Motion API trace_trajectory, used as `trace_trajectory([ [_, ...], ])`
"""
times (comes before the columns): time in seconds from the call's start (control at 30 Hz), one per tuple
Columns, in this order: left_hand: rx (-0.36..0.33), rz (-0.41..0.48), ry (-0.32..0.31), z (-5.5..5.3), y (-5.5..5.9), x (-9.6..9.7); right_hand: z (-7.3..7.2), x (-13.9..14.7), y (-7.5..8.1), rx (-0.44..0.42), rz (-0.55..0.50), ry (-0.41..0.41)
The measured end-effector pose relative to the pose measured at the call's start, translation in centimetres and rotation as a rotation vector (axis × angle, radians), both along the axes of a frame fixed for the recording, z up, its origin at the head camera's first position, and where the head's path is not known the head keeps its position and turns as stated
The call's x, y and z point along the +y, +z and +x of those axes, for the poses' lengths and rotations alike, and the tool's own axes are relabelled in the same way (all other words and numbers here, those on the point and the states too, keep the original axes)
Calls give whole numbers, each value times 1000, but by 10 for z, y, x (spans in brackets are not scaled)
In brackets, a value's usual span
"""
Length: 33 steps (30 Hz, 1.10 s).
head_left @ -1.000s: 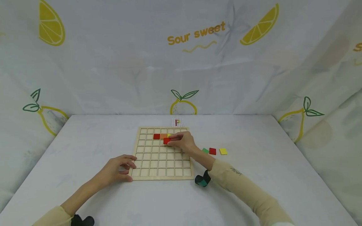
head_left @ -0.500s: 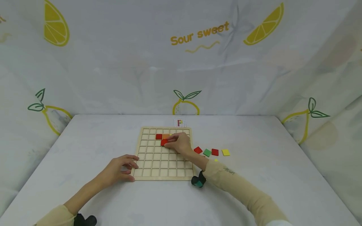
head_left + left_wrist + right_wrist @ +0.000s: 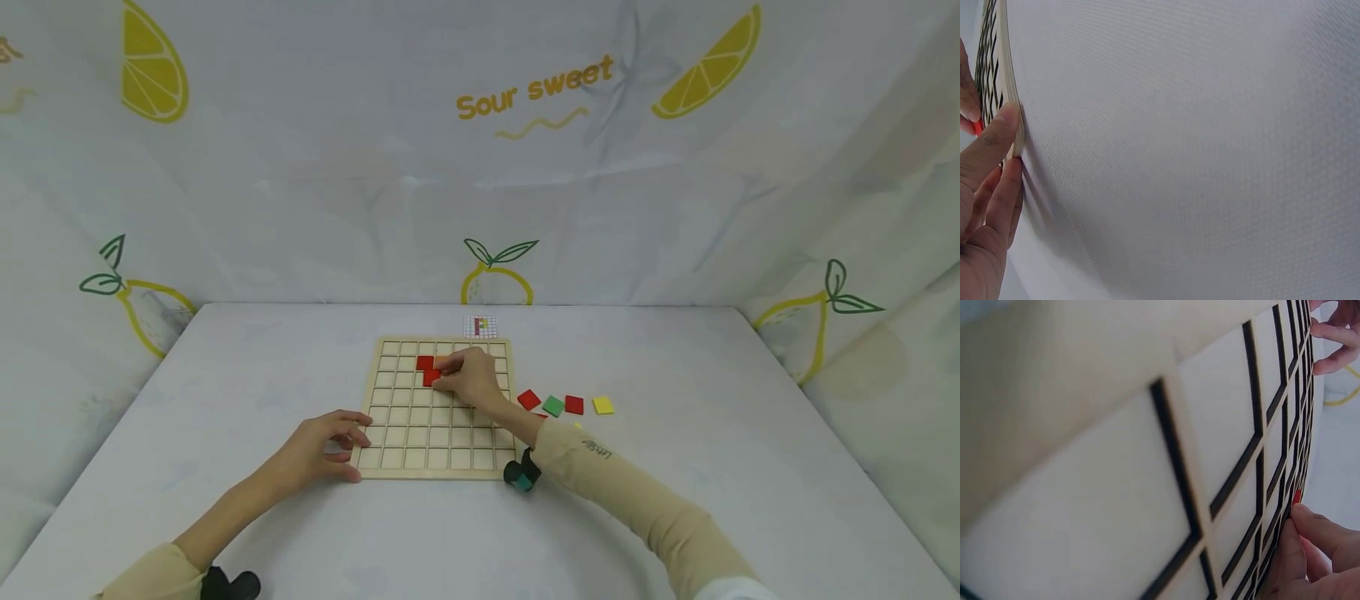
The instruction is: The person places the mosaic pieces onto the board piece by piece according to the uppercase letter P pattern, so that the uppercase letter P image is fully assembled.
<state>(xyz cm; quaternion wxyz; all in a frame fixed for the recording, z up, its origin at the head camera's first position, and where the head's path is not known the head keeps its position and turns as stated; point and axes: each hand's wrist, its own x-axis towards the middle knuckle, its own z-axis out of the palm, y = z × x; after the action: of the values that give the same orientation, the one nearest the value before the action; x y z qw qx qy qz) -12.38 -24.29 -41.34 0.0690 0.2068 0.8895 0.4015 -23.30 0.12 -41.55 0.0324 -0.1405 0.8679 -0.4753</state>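
Observation:
A wooden board (image 3: 417, 437) with a square grid lies on the white table. My right hand (image 3: 474, 379) is over its upper part, thumb and fingers pinching a red square tile (image 3: 431, 377) close over the third row. Just behind it, a second red tile (image 3: 425, 362) sits in the grid beside an orange tile (image 3: 441, 359), which my fingers partly cover. In the right wrist view only a sliver of the pinched tile (image 3: 1297, 496) shows. My left hand (image 3: 315, 450) touches the board's left edge, its thumb (image 3: 1005, 117) at the front corner, fingers extended and holding nothing else.
Loose tiles lie right of the board: a red one (image 3: 528, 399), a green one (image 3: 553, 406), another red one (image 3: 573, 404) and a yellow one (image 3: 603, 405). My sleeve partly hides others. A small printed grid card (image 3: 480, 326) lies behind the board.
My right hand has moved the red tile leftward and slightly nearer over the board. The left hand stays at the board's edge. The whole head view has shifted a little.

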Motion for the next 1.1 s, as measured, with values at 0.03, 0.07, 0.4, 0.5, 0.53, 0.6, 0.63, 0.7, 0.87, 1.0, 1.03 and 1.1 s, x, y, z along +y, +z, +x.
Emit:
trace_trajectory([
  [0.03, 0, -1, 0, 0, 0, 0, 0, 0, 0, -3, 3, -1],
  [0.07, -2, 0, 0, 0, 0, 1, 0, 0, 1, -6, 5, -2],
  [0.4, -9, -1, 9, 2, 2, 2, 1, -1, 1, -4, -20, 26],
  [0.5, -9, -1, 9, 2, 2, 2, 1, -1, 1, 15, -27, 45],
  [0.53, -8, -2, 9, 2, 2, 2, 1, -1, 1, 14, -33, 50],
  [0.6, -9, 0, 8, 2, 2, 2, 1, -2, 0, 13, -43, 60],
  [0.63, -9, 1, 7, 3, 3, 2, 1, -2, 0, 11, -47, 62],
  [0.7, -7, 0, 5, 2, 3, 2, 1, -3, 0, -1, -61, 63],
  [0.87, 1, 3, -4, 2, 3, 0, -1, -3, -2, 15, -66, 74],
  [1.0, 5, 8, -8, 2, 2, 0, 0, -4, -2, 21, -50, 71],
  [1.03, 4, 9, -8, 2, 2, 0, 0, -5, -1, 15, -48, 67],
  [1.1, 3, 11, -7, 2, 2, 0, 1, -5, -1, 7, -50, 65],
])
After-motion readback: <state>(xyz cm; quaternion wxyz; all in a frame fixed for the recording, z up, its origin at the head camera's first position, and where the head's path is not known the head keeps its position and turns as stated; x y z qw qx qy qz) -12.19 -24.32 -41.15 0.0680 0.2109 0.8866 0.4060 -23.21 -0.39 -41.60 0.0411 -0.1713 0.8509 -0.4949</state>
